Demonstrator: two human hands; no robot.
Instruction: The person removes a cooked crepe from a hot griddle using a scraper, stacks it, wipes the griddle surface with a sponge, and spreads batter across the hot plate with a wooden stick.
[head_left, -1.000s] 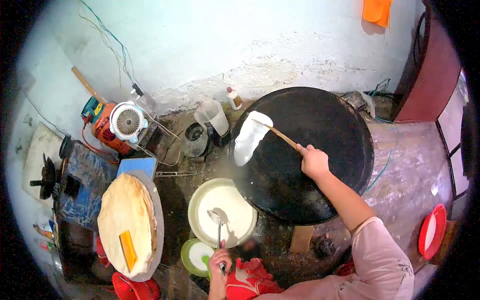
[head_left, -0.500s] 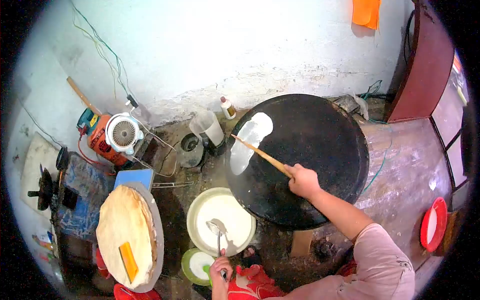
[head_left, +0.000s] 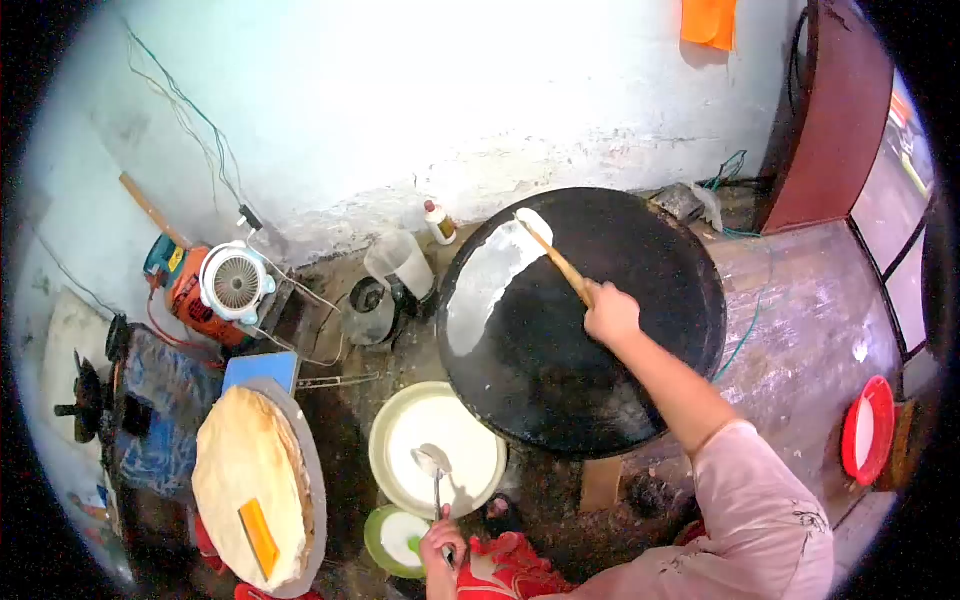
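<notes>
My right hand (head_left: 611,313) is closed round a wooden spreader (head_left: 565,265), its far end in the white batter (head_left: 490,281) at the upper left of a round black griddle (head_left: 600,350). The batter forms a curved band along the griddle's left side. My left hand (head_left: 443,546) grips the handle of a metal ladle (head_left: 431,460), whose bowl is over the white liquid in a large pale basin (head_left: 378,440). Beside that hand, a green bowl (head_left: 374,545) holds more white stuff.
A stack of flatbreads (head_left: 240,460) with a yellow-orange scraper (head_left: 259,538) lies on a round board at left. Behind are a fan-like blower (head_left: 237,283), an orange gas cylinder (head_left: 190,300), a plastic jug (head_left: 398,260) and a bottle (head_left: 440,222). A red basin (head_left: 868,430) stands far right.
My right hand has swept the spreader over the batter, which now reaches further along the griddle and looks thinner. My left hand keeps the ladle at the basin. The whole view has shifted slightly.
</notes>
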